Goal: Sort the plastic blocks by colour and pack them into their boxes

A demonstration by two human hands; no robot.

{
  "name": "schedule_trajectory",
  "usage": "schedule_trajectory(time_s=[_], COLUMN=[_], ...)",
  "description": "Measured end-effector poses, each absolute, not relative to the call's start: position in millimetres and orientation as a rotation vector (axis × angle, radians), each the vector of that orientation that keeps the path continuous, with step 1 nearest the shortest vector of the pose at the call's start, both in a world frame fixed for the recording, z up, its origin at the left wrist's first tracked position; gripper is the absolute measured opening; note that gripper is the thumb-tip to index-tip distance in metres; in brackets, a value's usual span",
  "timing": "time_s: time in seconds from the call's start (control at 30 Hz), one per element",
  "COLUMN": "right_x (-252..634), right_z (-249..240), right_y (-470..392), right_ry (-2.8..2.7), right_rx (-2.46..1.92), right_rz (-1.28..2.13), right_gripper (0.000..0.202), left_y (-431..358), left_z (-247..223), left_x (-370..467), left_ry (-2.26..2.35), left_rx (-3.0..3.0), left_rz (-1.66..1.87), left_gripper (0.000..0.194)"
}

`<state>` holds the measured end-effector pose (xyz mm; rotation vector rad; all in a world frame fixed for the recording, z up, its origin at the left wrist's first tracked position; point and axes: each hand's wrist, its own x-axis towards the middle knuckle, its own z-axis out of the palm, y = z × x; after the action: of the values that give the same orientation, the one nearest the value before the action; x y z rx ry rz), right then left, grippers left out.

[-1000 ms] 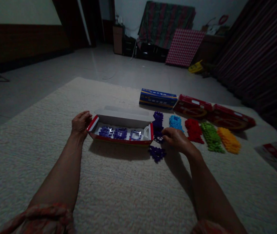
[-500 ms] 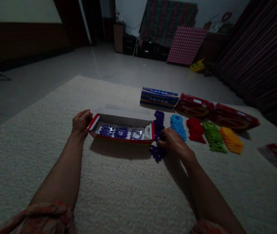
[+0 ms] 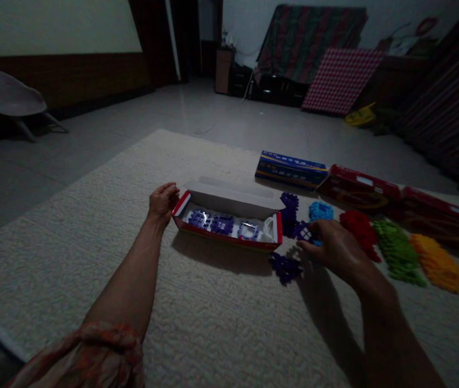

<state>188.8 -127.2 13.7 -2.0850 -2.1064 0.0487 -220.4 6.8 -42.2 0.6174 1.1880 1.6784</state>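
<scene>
Head view. My right hand [image 3: 334, 248]: thumb and fingers pinched on a purple window-grid piece [image 3: 304, 232]. Left of that hand, the open box [image 3: 233, 206], three purple pieces [image 3: 221, 224] lying in a row inside. Just nearer me, a purple cluster [image 3: 286, 269] on the mat [image 3: 213, 307]. My left hand [image 3: 162, 202], fingers loosely curled, beside the box's left end; can't tell if it grips. Right of my right hand: red pile [image 3: 359, 230], green pile [image 3: 399, 253], orange pile [image 3: 437, 264].
</scene>
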Motion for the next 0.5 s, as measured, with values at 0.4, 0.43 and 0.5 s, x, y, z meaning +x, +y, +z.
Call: schedule_trajectory(time_s=[0.4, 0.43, 0.5], right_x=[86.9, 83.4, 81.3], right_z=[72.3, 71.5, 68.2], right_y=[-101.1, -99.7, -97.8], right_ry=[-2.521, -2.541, -2.566], right_rx=[-1.662, -1.701, -1.757], right_rz=[0.229, 0.238, 0.240], right_gripper=[0.025, 0.026, 0.028], left_y=[7.2, 7.1, 6.9], left_z=[-43.2, -42.9, -42.4], left_x=[-220.9, -221.0, -221.1], left_ry=[1.201, 1.196, 1.185], left_rx=[0.621, 0.616, 0.607], left_rz=[1.671, 1.670, 1.670], left_gripper=[0.025, 0.024, 0.024])
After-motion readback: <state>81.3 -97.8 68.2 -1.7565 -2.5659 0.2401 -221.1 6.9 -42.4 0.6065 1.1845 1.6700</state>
